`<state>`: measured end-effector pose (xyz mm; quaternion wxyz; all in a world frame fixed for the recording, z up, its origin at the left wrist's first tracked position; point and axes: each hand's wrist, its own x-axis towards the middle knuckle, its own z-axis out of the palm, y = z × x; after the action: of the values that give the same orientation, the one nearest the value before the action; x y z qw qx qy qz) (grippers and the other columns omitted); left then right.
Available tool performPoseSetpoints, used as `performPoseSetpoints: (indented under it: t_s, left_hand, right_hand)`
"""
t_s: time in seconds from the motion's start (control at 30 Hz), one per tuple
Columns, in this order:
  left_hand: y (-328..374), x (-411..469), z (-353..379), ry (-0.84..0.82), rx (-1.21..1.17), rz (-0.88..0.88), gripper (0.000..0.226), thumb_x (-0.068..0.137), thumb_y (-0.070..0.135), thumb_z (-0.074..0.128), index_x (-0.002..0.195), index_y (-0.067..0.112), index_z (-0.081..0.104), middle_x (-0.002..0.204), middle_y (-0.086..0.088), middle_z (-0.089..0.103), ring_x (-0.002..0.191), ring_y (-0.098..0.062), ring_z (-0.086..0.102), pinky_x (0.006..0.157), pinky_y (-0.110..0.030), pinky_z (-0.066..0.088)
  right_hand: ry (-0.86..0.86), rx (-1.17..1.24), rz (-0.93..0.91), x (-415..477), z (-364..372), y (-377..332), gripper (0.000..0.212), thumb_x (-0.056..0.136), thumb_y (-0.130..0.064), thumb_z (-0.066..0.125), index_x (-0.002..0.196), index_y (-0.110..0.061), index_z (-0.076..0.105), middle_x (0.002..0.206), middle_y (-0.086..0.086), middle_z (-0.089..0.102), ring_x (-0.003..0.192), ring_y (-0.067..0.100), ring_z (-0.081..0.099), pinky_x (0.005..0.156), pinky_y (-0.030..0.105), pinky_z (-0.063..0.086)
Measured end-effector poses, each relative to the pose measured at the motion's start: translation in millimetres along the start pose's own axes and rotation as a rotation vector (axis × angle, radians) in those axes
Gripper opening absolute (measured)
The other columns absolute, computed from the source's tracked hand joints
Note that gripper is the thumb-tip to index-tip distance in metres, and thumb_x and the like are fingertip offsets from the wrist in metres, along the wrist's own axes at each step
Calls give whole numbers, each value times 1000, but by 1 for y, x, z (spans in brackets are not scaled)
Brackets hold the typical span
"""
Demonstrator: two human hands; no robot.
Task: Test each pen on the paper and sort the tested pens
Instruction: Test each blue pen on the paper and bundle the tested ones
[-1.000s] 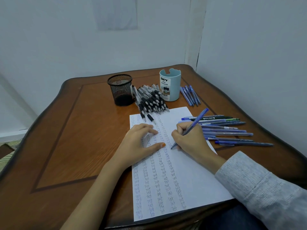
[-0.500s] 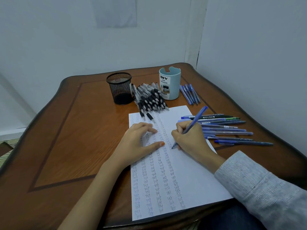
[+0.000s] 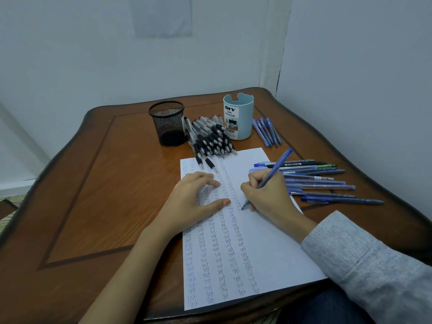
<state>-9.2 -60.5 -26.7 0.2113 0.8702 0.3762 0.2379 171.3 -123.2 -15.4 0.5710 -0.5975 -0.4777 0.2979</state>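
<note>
Testing a blue pen on the paper

The fingers of my right hand point(image 3: 268, 195) are closed round the blue pen point(image 3: 272, 175), its tip on the paper point(image 3: 275, 253) beside the rightmost column of "test" marks. My left hand point(image 3: 194, 199) lies open, pinning the sheet to the bench point(image 3: 105, 183). Next, I judge, I lift it and lay it with the blue pens point(image 3: 267, 132) by the light blue cup point(image 3: 238, 120)

Single view, worn on the head. Looks forward and down at the paper point(image 3: 278, 253) from above its near edge, close enough to read the writing. Centres slightly left of the paper. Takes in most of the table point(image 3: 105, 195) around the paper, and beyond its far edge the wall corner point(image 3: 275, 66). Wide lens: bows the table rim either side.
</note>
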Motion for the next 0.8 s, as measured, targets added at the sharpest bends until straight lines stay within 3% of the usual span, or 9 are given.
performPoseSetpoints:
  t_s: [0.17,0.43,0.57,0.67,0.8]
  left_hand:
    - [-1,0,1,5,-7,4,60,70,70,56,115,31,63,130,16,51,118,4,39,100,-20,29]
    - [-3,0,1,4,-11,8,63,71,77,56,115,33,62,130,15,51,120,2,40,105,-27,32]
    - [-3,1,0,-8,-13,6,65,69,78,51,115,33,62,129,16,51,120,2,40,103,-25,32]
    - [-3,1,0,-10,-15,11,63,70,76,53,114,33,63,129,16,51,119,3,40,102,-23,32]
    - [-1,-1,-1,10,-18,23,55,71,75,56,107,34,65,123,19,56,117,3,45,101,-23,35]
  right_hand:
    - [-1,-14,-2,1,0,1,37,78,16,52,51,-4,38,51,6,26,38,21,35,34,18,35]
    - [-12,-36,-20,0,0,2,35,79,16,52,51,-1,40,53,9,27,42,23,37,35,20,37]
    - [-36,95,77,0,-3,0,40,85,10,54,53,-5,36,53,14,36,29,14,38,32,16,31]
    - [-143,227,128,-2,-7,-6,41,94,-12,58,58,-6,40,52,13,51,27,12,34,31,15,23]
    - [-192,209,117,-4,-7,-12,40,92,-49,42,94,-10,49,43,6,39,32,11,31,34,19,28]
